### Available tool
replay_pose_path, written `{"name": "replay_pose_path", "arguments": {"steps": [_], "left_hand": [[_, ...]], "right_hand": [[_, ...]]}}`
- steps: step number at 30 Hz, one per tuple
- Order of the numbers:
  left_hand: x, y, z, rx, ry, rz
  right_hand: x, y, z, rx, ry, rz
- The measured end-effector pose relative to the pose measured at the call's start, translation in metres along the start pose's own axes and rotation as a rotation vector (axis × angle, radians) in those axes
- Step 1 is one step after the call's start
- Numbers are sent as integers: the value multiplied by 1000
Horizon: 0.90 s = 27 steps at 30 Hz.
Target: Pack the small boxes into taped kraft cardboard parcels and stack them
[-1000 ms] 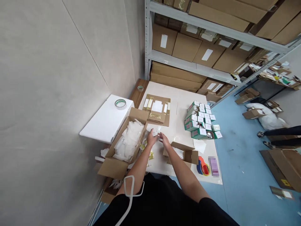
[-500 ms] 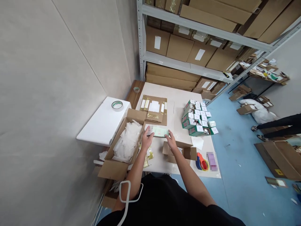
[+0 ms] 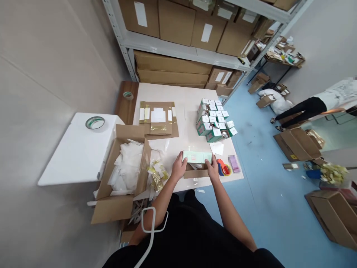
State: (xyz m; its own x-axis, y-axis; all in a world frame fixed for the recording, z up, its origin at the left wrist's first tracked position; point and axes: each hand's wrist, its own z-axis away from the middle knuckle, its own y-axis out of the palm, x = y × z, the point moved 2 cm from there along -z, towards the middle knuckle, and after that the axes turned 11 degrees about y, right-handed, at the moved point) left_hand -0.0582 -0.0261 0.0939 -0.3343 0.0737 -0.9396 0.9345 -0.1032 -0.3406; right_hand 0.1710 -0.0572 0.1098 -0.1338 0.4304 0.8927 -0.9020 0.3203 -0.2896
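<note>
A pale green flat pack [image 3: 196,156] is held level between my two hands, just above a small open cardboard box [image 3: 195,172] at the near edge of the white table [image 3: 189,93]. My left hand [image 3: 178,167] grips the pack's left end and my right hand [image 3: 212,167] grips its right end, fingers closed on it. A stack of small green and white boxes [image 3: 213,121] stands on the table to the far right of my hands.
A large open carton of white bags [image 3: 122,171] sits left of the table, beside a white surface with a tape roll [image 3: 95,122]. Flattened cardboard [image 3: 157,119], a tape dispenser [image 3: 223,168], shelving with cartons [image 3: 173,26] and another person [image 3: 315,106] at right.
My hands picked up the green pack and brought it toward me, over the small open box. The camera view has swung to the right and downward.
</note>
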Motion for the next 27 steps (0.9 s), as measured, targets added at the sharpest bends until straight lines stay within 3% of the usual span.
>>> {"name": "replay_pose_path", "arguments": {"steps": [3, 5, 9, 13, 18, 24, 27], "left_hand": [[6, 25, 5, 79, -21, 15], [11, 30, 6, 91, -5, -6], [18, 20, -1, 16, 65, -149], [22, 20, -9, 157, 116, -217], [35, 53, -3, 330, 62, -315], [54, 85, 20, 330, -58, -538], [54, 95, 28, 285, -46, -608]], "right_hand": [[-15, -19, 3, -3, 12, 30], [-21, -29, -1, -14, 23, 76], [-15, -53, -21, -55, 56, 134], [1, -67, -41, 35, 9, 60], [5, -69, -52, 115, -36, 24], [-1, -78, -62, 286, -88, 81], [-3, -88, -67, 338, -139, 141]]}}
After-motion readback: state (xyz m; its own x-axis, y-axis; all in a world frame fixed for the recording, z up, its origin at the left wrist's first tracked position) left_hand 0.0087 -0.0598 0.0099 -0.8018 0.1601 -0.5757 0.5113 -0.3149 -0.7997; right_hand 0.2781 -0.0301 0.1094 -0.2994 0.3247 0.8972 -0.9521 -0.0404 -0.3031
